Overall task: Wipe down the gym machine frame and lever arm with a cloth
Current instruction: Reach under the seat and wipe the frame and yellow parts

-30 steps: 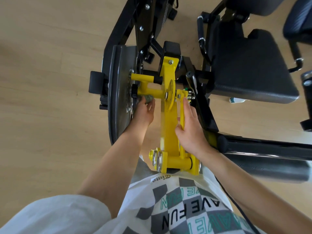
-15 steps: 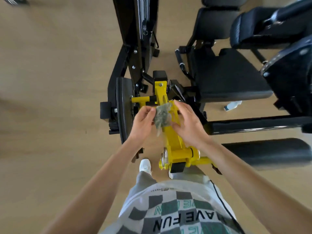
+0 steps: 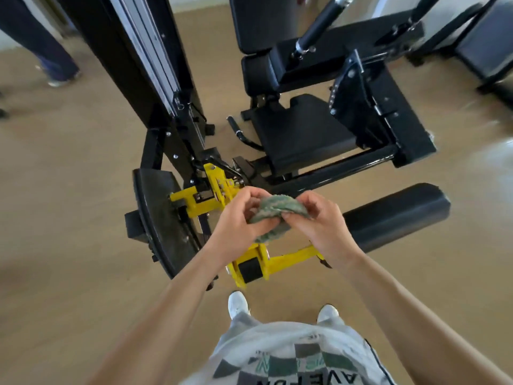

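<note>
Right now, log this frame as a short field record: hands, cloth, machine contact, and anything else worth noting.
left hand: gripping the cloth
right hand: gripping the cloth
cloth: green cloth, bunched between both hands, held above the machine
contact with machine: none visible; cloth is off the yellow lever arm
black frame: upright column behind, untouched
bystander: legs at top left
image quality: motion blur

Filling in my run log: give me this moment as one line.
phase: regripping cloth | left hand: on cloth | right hand: on cloth | cloth: bunched, off yellow lever arm
</note>
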Motion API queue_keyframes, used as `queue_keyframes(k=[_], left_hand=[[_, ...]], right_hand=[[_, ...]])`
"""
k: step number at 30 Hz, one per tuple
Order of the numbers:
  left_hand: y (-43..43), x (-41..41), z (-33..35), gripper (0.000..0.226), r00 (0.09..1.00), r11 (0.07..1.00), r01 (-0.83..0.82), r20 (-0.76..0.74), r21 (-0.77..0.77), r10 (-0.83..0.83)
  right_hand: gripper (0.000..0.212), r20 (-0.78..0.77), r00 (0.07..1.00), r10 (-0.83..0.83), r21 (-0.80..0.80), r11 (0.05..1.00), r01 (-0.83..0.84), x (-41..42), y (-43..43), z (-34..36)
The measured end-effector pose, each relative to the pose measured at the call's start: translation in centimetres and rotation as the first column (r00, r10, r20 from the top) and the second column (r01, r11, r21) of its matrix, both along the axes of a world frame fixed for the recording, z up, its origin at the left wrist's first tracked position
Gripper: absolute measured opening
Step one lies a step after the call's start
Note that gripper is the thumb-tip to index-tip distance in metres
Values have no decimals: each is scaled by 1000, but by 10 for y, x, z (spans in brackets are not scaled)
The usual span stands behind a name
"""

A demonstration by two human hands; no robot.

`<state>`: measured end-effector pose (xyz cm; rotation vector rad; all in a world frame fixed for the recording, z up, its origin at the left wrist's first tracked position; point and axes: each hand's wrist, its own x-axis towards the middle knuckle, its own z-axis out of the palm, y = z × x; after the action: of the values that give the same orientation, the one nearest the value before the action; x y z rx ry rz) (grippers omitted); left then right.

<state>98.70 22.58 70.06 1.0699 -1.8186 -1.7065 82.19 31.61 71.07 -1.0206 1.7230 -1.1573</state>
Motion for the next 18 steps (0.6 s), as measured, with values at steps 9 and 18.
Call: queue_keyframes(k=[9, 18], left_hand=[[86, -161, 0, 8, 982, 966, 82, 187, -243, -36], [139, -293, 2, 3, 976, 952, -68, 179, -300, 126]], right_hand=[[13, 664, 700, -263, 62, 952, 299, -167, 109, -13], [17, 600, 688, -408, 148, 902, 406, -309, 162, -26]])
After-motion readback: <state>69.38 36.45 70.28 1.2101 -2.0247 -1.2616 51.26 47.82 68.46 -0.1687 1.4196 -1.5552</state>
